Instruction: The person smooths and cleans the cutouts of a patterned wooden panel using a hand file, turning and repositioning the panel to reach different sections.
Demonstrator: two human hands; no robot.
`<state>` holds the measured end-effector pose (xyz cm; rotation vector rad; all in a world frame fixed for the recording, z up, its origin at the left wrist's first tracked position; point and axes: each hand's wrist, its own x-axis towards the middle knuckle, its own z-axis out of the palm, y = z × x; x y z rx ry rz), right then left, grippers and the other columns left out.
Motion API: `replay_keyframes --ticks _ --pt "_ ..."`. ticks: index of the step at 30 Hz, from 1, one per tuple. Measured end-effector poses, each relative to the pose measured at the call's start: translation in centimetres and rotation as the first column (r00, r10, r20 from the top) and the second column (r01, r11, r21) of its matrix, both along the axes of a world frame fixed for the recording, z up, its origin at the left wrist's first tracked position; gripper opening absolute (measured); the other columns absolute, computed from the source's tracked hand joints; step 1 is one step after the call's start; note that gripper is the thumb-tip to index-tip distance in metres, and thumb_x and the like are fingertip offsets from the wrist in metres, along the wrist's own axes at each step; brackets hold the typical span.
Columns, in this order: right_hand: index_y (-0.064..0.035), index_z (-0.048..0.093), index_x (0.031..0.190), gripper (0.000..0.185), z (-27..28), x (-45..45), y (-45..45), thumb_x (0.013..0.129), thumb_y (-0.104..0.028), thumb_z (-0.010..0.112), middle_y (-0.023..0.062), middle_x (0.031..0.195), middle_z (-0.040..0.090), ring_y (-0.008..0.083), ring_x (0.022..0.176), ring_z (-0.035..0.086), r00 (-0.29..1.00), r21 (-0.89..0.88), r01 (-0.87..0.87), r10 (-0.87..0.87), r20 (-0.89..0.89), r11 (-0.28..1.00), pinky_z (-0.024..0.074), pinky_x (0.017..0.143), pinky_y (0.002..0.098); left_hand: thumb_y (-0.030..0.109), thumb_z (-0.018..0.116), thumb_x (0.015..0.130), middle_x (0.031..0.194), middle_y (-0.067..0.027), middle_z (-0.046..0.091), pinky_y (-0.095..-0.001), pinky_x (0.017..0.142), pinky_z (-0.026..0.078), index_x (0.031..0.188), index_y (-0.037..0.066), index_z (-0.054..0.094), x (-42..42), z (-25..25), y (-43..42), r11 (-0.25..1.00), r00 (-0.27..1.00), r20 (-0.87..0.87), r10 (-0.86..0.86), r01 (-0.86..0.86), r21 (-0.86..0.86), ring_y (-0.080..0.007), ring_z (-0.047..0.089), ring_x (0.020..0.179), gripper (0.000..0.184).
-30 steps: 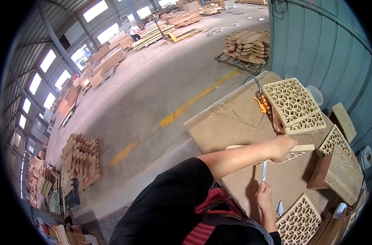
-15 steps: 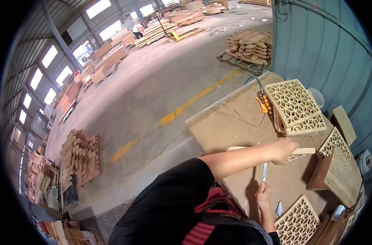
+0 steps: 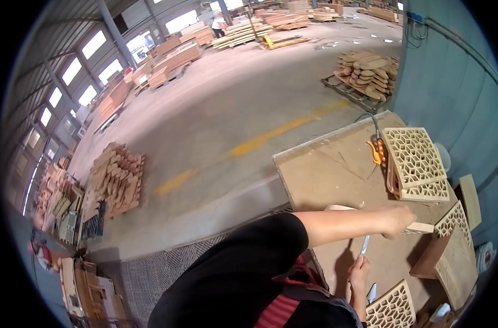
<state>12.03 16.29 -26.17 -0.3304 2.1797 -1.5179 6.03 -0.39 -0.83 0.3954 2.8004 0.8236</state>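
Note:
My left hand (image 3: 399,221) is closed on a pale wooden lattice panel (image 3: 422,227), which stands on edge over the workbench (image 3: 325,175). My forearm covers most of the panel. Below it, my right hand (image 3: 360,270) grips a narrow tool with a flat, silvery metal blade (image 3: 364,246). The blade points up toward the panel; its upper end passes behind my forearm, so contact cannot be made out. Near my right wrist lie another lattice panel (image 3: 393,309) and a small pale blade (image 3: 372,293).
Stacked lattice panels (image 3: 415,158) stand at the bench's far right, beside an orange air blow gun (image 3: 376,153) on a hose. A wooden box-like piece (image 3: 451,268) sits at right against the blue-green wall (image 3: 451,98). Stacked wooden pieces (image 3: 366,74) rest on a pallet beyond.
The view has shifted, so the scene sits further right and lower in the picture. Both hands keep their grips, with little visible change relative to the bench.

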Motion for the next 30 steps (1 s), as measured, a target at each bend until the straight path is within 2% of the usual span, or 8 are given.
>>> replay_keyframes --ticks 4,11,17,20,30 --pt "-0.01 0.041 0.073 0.037 -0.4 -0.1 0.2 0.103 -0.03 0.037 0.0011 0.044 0.041 0.0106 0.032 0.036 1.0 -0.012 0.0 0.0 -0.002 1.0 0.0266 0.029 0.0269 -0.007 0.067 0.064 0.096 -0.0229 0.065 -0.0445 0.075 0.054 0.102 -0.003 0.058 -0.6 -1.6 0.4 1.0 0.999 -0.048 -0.006 0.006 0.005 -0.0388 0.064 0.095 0.039" --pt "-0.0102 0.042 0.073 0.038 -0.3 -0.1 0.3 0.103 -0.033 0.037 0.0014 0.045 0.042 0.0109 0.032 0.036 1.0 0.003 -0.003 0.003 0.018 1.0 0.0267 0.029 0.0266 -0.007 0.065 0.066 0.096 -0.023 0.065 -0.0439 0.077 0.053 0.102 -0.002 0.058 0.0 -0.7 0.4 1.0 0.999 -0.037 -0.005 0.005 0.005 -0.0387 0.064 0.096 0.036" --pt "-0.0089 0.043 0.074 0.038 0.9 0.2 0.2 0.103 -0.032 0.037 0.0016 0.045 0.043 0.0109 0.031 0.036 0.999 -0.004 -0.017 0.017 0.032 1.0 0.0274 0.03 0.0267 -0.008 0.064 0.067 0.098 -0.0232 0.065 -0.0443 0.081 0.052 0.104 -0.002 0.057 -0.6 -2.2 0.8 1.0 0.997 -0.076 0.01 -0.009 0.017 -0.0388 0.062 0.101 0.038" --pt "-0.0083 0.044 0.074 0.038 1.1 0.2 0.1 0.104 -0.03 0.037 0.0018 0.045 0.043 0.0111 0.031 0.036 1.0 -0.001 -0.015 0.015 0.016 1.0 0.0276 0.03 0.0269 -0.008 0.063 0.067 0.099 -0.0234 0.064 -0.0446 0.083 0.051 0.106 -0.002 0.057 -0.2 -1.3 0.7 1.0 0.999 -0.051 -0.006 0.007 0.027 -0.0391 0.062 0.102 0.04" --pt "-0.0078 0.044 0.073 0.037 0.3 0.3 0.2 0.104 -0.029 0.037 0.0023 0.044 0.043 0.0117 0.03 0.036 1.0 0.005 -0.003 0.003 0.002 1.0 0.0276 0.029 0.0275 -0.008 0.064 0.068 0.099 -0.0243 0.065 -0.0453 0.077 0.053 0.107 -0.003 0.055 0.3 -0.4 0.8 1.0 1.0 -0.003 -0.021 0.021 -0.009 -0.0395 0.063 0.101 0.04"
